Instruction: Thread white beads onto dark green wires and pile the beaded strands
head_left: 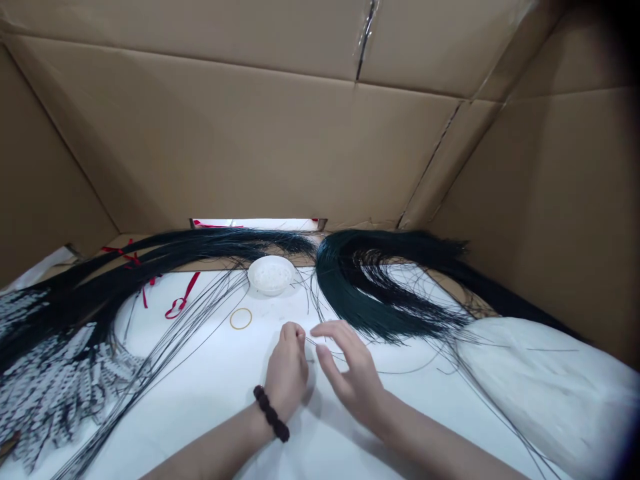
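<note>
My left hand (pixel 289 363), with a dark beaded band (pixel 271 415) at the wrist, is closed in a pinch over the white table top. Whatever its fingers hold, if anything, is too small or hidden to make out. Just to its right, my right hand (pixel 353 373) has thumb and forefinger apart, fingertips close to the left fist. A small white bowl (pixel 271 275) with pale contents stands beyond both hands. A yellow rubber band (pixel 241 319) lies left of the bowl. Dark green strands (pixel 345 293) curve in a thick bundle behind my right hand.
Another dark strand bundle (pixel 165 250) runs along the left, with many white-tagged ends (pixel 65 380). Red ribbon (pixel 184 300) lies near it. At right is a white plastic-like bag (pixel 540 380). Cardboard walls (pixel 250 133) enclose the table (pixel 190 413), with a slot (pixel 260 223) at the back.
</note>
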The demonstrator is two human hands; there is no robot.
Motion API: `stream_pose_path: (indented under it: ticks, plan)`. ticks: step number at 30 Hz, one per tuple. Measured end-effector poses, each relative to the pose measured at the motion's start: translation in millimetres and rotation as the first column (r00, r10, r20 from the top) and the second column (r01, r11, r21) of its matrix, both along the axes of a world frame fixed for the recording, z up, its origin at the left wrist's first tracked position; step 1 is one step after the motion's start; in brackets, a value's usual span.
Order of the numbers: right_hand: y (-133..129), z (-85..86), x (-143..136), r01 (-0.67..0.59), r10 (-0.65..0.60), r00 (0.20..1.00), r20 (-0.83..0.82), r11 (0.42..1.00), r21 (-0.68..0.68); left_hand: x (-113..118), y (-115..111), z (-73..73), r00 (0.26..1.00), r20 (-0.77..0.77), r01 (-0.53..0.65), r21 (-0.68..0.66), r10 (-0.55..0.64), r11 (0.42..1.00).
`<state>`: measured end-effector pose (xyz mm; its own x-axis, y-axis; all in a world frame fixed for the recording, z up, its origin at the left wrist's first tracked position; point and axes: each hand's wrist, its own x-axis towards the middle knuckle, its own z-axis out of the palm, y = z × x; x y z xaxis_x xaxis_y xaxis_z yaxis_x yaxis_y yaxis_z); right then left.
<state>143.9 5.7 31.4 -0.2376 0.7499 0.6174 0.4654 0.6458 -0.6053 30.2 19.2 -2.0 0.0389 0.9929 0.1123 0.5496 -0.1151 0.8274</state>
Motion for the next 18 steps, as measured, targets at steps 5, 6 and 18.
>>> stream_pose_path:
  ticks: [5,6,18]
  plan:
    - [13.9,-35.4,0.3,-0.043,-0.024,0.991,-0.133,0.877,-0.478,-2.6,2.5,-3.3,0.999,0.026,0.023,-0.032,-0.022,0.999]
    - [14.9,-40.8,-1.6,-0.067,-0.028,0.984,-0.173,0.851,-0.520,-2.5,2.0,-3.5,0.999,0.029,0.034,-0.038,-0.033,0.999]
    - [16.7,-44.6,7.3,-0.075,-0.122,0.955,-0.270,0.783,-0.617,-2.4,0.7,-1.2,0.985,-0.094,0.144,-0.029,-0.146,0.989]
